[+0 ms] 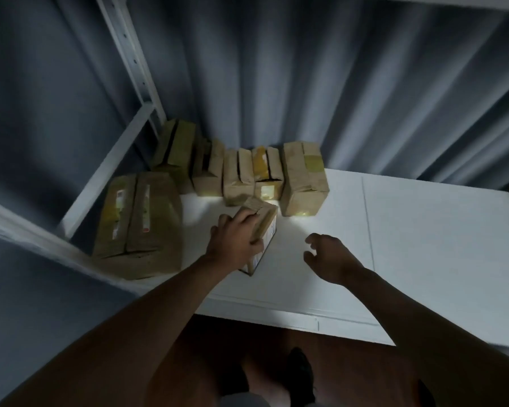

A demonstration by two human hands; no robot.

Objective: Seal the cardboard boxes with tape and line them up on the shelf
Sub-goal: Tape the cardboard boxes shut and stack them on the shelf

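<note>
The fingers [249, 214] of the left hand [235, 239] are curled over the top of a small cardboard box [262, 230], which is grasped from above; the thumb is hidden from view. The box is seen tilted, its lower corner resting on the white shelf [423, 245], and it extends from beneath the fingers toward 5 o'clock, so that only its right side and printed lower end are exposed. The right hand [329, 257] is held at 3 o'clock of the box, apart from it, its fingers loosely curled and nothing grasped. At 12 o'clock of the held box, a row of five cardboard boxes [238, 177] is stood along the back edge of the shelf, against a pleated grey curtain [335, 83]; yellowish tape is visible on several of them. A larger cardboard box [138, 224] is placed at 9 o'clock of the left hand, near the shelf's white metal frame [130, 54]. The picture is blurred, so finer detail cannot be told.
</note>
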